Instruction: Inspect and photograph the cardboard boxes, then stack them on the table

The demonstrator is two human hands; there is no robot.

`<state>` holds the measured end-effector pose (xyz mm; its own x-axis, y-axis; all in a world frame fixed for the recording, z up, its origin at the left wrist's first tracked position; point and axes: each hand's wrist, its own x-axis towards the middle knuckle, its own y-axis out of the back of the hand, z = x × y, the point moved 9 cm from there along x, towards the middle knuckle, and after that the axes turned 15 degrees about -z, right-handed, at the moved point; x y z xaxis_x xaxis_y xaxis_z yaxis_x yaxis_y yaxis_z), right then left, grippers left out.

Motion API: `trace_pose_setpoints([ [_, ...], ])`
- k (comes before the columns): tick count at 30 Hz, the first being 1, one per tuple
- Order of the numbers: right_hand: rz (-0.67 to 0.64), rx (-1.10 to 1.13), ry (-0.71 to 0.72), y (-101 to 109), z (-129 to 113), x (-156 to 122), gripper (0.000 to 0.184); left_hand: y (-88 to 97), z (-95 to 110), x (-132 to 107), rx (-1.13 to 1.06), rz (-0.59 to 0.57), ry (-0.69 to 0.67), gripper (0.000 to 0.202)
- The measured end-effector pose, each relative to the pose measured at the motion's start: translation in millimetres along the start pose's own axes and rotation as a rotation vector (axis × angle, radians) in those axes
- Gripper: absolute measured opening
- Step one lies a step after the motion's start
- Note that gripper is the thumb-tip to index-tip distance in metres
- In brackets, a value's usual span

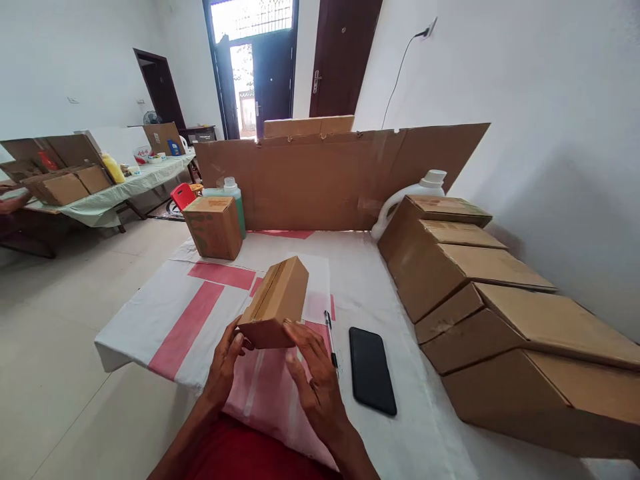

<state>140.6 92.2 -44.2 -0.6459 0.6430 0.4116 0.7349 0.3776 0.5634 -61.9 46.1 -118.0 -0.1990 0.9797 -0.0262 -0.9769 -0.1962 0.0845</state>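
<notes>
A closed brown cardboard box (277, 297) is in front of me, with a seam running along its top. My left hand (227, 360) grips its near left corner, the thumb at the end face and the fingers curled partly out of sight behind the edge. At the near right corner, the fingertips of my right hand (316, 380) touch the box, fingers stretched out and thumb apart. Just right of that hand, a pen (328, 327) lies on the white and pink table covering (187, 330). A black phone (371, 370) rests farther right.
Several cardboard boxes (505, 320) line the table's right side, a white jug (434, 181) behind them. At the back left stands another box (214, 227) beside a green bottle (236, 200). A cardboard panel (310, 183) spans the back. Another person's arm (15, 202) shows far left.
</notes>
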Motion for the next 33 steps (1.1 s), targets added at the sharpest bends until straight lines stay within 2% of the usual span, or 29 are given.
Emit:
trace_pose_setpoints([
  [5, -0.167, -0.205, 0.148, -34, -27, 27, 0.064, -1.3, -16, -13, -0.158, 0.035, 0.014, 0.072],
  [7, -0.188, -0.223, 0.165, -42, -26, 40, 0.068, -3.7, -23, -19, -0.242, 0.004, 0.027, 0.073],
  [9, -0.168, -0.190, 0.154, -39, -21, 56, 0.069, -6.7, -21, -23, -0.311, -0.045, 0.038, 0.074],
  [12, -0.117, -0.084, 0.106, -26, -9, 83, 0.060, -8.7, 4, -23, -0.264, -0.106, 0.019, 0.068],
  [16, -0.099, 0.021, 0.062, -13, -4, 115, 0.048, -12.8, 47, -14, 0.023, -0.171, -0.058, 0.057],
  [20, -0.088, 0.055, 0.047, -2, -11, 133, 0.041, -10.2, 69, -8, 0.193, -0.120, -0.151, 0.054],
  [24, -0.037, 0.150, -0.114, 25, -7, 143, 0.035, -12.6, 92, -14, 0.348, -0.080, -0.289, 0.059],
  [27, -0.109, 0.211, -0.222, 45, -7, 149, 0.030, -26.1, 112, -18, 0.498, -0.110, -0.402, 0.080],
  [30, -0.282, 0.249, -0.271, 54, -13, 153, 0.030, -41.7, 131, -18, 0.622, -0.140, -0.511, 0.102],
  [33, -0.412, 0.221, -0.271, 57, -18, 152, 0.033, -47.8, 143, -9, 0.641, -0.160, -0.527, 0.108],
])
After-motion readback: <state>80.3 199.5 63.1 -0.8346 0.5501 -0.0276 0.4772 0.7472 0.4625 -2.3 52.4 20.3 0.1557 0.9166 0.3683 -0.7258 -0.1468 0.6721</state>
